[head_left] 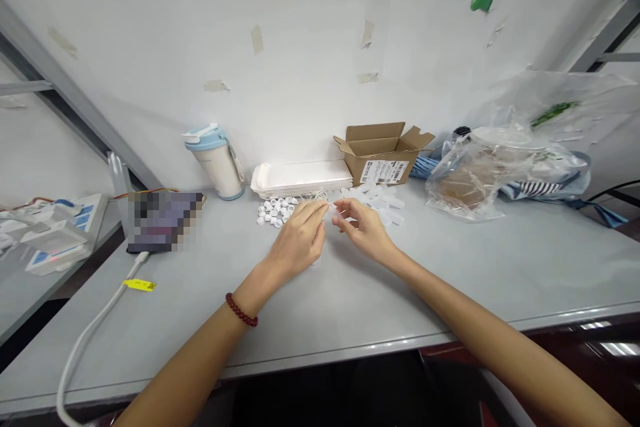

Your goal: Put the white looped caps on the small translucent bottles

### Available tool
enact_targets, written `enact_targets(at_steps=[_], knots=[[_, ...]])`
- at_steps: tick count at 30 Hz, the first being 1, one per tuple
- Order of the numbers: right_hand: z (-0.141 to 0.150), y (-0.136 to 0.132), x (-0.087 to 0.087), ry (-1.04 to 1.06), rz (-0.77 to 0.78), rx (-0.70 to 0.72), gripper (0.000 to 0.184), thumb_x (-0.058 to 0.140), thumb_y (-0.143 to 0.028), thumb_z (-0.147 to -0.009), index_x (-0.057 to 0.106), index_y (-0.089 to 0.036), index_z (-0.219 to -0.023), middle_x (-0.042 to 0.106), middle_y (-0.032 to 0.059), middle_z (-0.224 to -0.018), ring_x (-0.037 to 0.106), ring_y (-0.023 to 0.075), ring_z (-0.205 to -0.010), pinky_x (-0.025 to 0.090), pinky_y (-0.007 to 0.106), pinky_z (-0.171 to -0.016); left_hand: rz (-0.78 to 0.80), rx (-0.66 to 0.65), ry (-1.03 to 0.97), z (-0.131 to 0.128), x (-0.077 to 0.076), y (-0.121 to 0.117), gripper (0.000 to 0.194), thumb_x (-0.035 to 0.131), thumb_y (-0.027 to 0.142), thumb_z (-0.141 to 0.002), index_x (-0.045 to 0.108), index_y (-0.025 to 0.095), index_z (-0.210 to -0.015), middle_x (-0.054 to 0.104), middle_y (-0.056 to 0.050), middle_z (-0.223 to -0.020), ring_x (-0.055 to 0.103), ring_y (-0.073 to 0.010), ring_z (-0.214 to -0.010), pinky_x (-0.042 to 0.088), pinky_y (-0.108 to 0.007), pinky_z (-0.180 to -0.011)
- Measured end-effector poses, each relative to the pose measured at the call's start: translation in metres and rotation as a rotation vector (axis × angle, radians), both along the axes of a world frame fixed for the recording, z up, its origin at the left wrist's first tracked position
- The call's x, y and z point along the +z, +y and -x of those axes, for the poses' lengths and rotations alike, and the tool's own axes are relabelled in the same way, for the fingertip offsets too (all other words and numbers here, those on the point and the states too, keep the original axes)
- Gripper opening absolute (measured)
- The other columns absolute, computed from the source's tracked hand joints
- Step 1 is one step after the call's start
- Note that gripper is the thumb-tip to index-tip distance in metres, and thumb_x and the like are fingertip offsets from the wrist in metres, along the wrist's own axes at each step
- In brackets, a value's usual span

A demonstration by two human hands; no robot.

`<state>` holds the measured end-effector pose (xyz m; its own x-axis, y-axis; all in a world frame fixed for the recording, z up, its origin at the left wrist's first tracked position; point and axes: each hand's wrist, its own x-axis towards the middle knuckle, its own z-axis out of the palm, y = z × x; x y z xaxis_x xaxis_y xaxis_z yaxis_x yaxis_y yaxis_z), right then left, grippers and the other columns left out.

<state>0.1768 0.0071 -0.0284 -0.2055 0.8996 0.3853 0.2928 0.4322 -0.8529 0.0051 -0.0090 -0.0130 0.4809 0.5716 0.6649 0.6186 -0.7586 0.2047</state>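
Far left on the counter (350, 320), the device (165, 221); then the tumbler (219, 165), back by the wall (300, 107); stacked trays (305, 176) next, caps (273, 212) just in front; right again, the carton (383, 168), loose pieces (391, 202) spread before it; and farther right, the bag (463, 183)!

The left forearm (195, 355), rising from the lower left of the frame, is bare along all its visible length. Around its wrist, left of the lower centre, sits a bracelet (239, 313) of small round beads, dark red to reddish brown, closely packed in what looks like a single strand. Its beads make a bumpy outline; any finer pattern on them is too small to tell. The left hand (299, 235) is bare, with slender fingers. The right forearm (465, 307), from the lower right, is slim and likewise bare right up to the wrist, and the right hand (365, 228) is ungloved.
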Motion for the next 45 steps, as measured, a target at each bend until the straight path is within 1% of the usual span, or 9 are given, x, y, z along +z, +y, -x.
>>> enact_targets(at_steps=[6,11,15,21,24,31,40,43,45], knots=[[0.0,-0.002,0.003,0.048,-0.003,0.042,0.034,0.052,-0.029,-0.083,0.054,-0.021,-0.116,0.057,0.0071,-0.097,0.058,0.0158,-0.079,0.056,0.033,-0.066,-0.016,-0.038,0.035,-0.001,0.0,-0.003,0.042,0.042,0.008,-0.086,0.046,0.008,-0.128,0.055,-0.017,-0.126,0.048,-0.0252,-0.119,0.044,-0.045,-0.1],[0.0,-0.002,0.005,0.146,0.051,0.026,0.033,0.056,-0.035,-0.081,0.056,-0.021,-0.111,0.057,0.0054,-0.093,0.06,0.0164,-0.079,0.056,0.034,-0.067,-0.008,-0.047,0.066,-0.005,0.0,-0.006,0.05,0.04,0.008,-0.086,0.036,0.006,-0.136,0.05,-0.019,-0.132,0.042,-0.0254,-0.127,0.042,-0.044,-0.103],[0.0,0.0,0.003,0.23,0.073,-0.002,0.03,0.058,-0.037,-0.08,0.056,-0.021,-0.105,0.055,0.0034,-0.089,0.06,0.0144,-0.074,0.057,0.033,-0.063,0.012,-0.065,0.127,-0.007,-0.001,-0.008,0.05,0.041,0.008,-0.086,0.037,0.005,-0.135,0.045,-0.02,-0.138,0.039,-0.0263,-0.13,0.039,-0.044,-0.106],[0.001,-0.001,0.003,0.23,0.089,-0.017,0.03,0.062,-0.041,-0.077,0.056,-0.019,-0.096,0.058,0.0049,-0.093,0.061,0.0146,-0.074,0.057,0.032,-0.061,0.007,-0.007,0.006,-0.005,0.0,-0.006,0.044,0.042,0.01,-0.087,0.042,0.015,-0.131,0.058,-0.014,-0.122,0.052,-0.025,-0.115,0.047,-0.045,-0.096],[0.003,-0.004,0.005,0.205,0.104,-0.014,0.031,0.062,-0.042,-0.077,0.055,-0.018,-0.095,0.058,0.0053,-0.093,0.061,0.0143,-0.074,0.058,0.032,-0.063,-0.009,0.053,-0.049,-0.005,0.002,-0.006,0.043,0.044,0.014,-0.088,0.041,0.016,-0.131,0.058,-0.014,-0.119,0.052,-0.0258,-0.113,0.046,-0.047,-0.095],[0.008,-0.01,0.001,0.171,0.117,-0.037,0.029,0.062,-0.042,-0.077,0.053,-0.018,-0.09,0.06,0.0058,-0.094,0.066,0.0169,-0.076,0.053,0.027,-0.057,0.045,0.078,0.03,-0.007,0.0,-0.007,0.044,0.058,0.023,-0.084,0.042,0.017,-0.124,0.053,-0.014,-0.121,0.052,-0.0274,-0.113,0.048,-0.045,-0.092],[0.011,-0.013,-0.002,0.155,0.138,-0.021,0.028,0.064,-0.039,-0.075,0.05,-0.018,-0.087,0.06,0.0027,-0.085,0.066,0.0159,-0.071,0.05,0.027,-0.058,0.11,0.135,0.054,-0.006,0.006,-0.009,0.042,0.063,0.017,-0.076,0.049,0.012,-0.116,0.056,-0.013,-0.116,0.05,-0.0271,-0.109,0.047,-0.041,-0.09],[0.011,-0.012,-0.001,0.095,0.128,-0.001,0.027,0.064,-0.035,-0.075,0.053,-0.017,-0.091,0.063,0.0029,-0.08,0.064,0.0158,-0.072,0.05,0.027,-0.06,0.188,0.101,0.07,0.0,0.011,-0.007,0.041,0.066,0.021,-0.073,0.052,0.014,-0.11,0.059,-0.011,-0.11,0.05,-0.027,-0.104,0.045,-0.042,-0.088],[0.009,-0.01,-0.001,0.026,0.128,0.039,0.02,0.062,-0.032,-0.076,0.058,-0.017,-0.088,0.066,0.0034,-0.078,0.063,0.0158,-0.072,0.048,0.026,-0.06,0.286,0.084,0.083,0.004,0.014,-0.007,0.038,0.068,0.025,-0.07,0.054,0.017,-0.105,0.06,-0.009,-0.106,0.049,-0.0271,-0.101,0.045,-0.043,-0.086]])
